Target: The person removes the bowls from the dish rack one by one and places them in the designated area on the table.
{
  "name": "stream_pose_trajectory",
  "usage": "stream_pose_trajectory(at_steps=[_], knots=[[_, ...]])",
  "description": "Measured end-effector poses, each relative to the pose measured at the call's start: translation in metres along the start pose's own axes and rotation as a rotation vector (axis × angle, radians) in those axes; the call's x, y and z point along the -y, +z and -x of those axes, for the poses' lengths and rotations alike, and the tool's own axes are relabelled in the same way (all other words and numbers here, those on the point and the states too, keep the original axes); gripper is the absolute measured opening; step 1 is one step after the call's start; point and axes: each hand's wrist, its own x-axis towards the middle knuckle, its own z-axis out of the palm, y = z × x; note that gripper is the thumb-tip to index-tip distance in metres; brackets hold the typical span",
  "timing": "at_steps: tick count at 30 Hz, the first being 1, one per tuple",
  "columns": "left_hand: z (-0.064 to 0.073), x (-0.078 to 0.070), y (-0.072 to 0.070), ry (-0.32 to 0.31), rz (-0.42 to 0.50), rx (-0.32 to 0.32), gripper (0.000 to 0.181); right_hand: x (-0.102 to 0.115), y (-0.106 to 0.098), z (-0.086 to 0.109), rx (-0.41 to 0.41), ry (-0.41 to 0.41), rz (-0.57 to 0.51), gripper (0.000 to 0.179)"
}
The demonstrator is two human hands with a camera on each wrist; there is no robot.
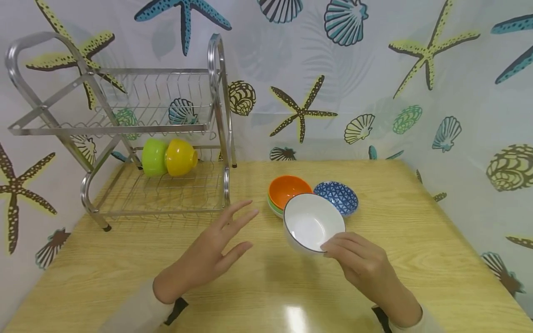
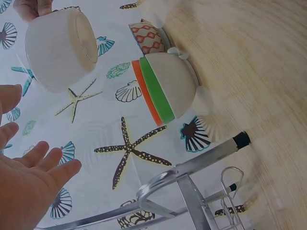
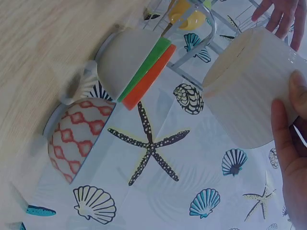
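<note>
My right hand (image 1: 362,263) pinches the near right rim of a deep white bowl (image 1: 306,226) with a thin dark edge, tilted and raised over the table. In the right wrist view the bowl's ribbed outer side (image 3: 249,91) and base show, thumb and fingers at its rim. My left hand (image 1: 212,249) is to the left of the bowl, fingers spread and palm toward it, holding nothing. Behind the white bowl stands a stack with an orange bowl (image 1: 287,187) on top, then green and white ones. Beside it sits a bowl with a blue patterned inside (image 1: 339,196) and red diamonds outside (image 3: 79,134).
A two-tier metal dish rack (image 1: 162,212) stands at the left. Its lower tier holds a green bowl (image 1: 154,157) and a yellow bowl (image 1: 179,157) on their sides; only the wire basket shows above. A cloth (image 1: 266,125) with starfish and shells hangs behind the wooden table (image 1: 399,203).
</note>
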Motion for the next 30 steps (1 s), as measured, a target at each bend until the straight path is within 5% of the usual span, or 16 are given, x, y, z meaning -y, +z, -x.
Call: stream_pose_trajectory(at_steps=[10,30], knots=[[0.007,0.023,-0.009,-0.14,-0.013,-0.013,0.07,-0.018,-0.01,0.01,-0.109,0.072,0.078,0.035],[0.025,0.051,-0.016,-0.367,-0.031,0.016,0.064,-0.058,-0.041,0.043,-0.162,0.268,0.328,0.045]])
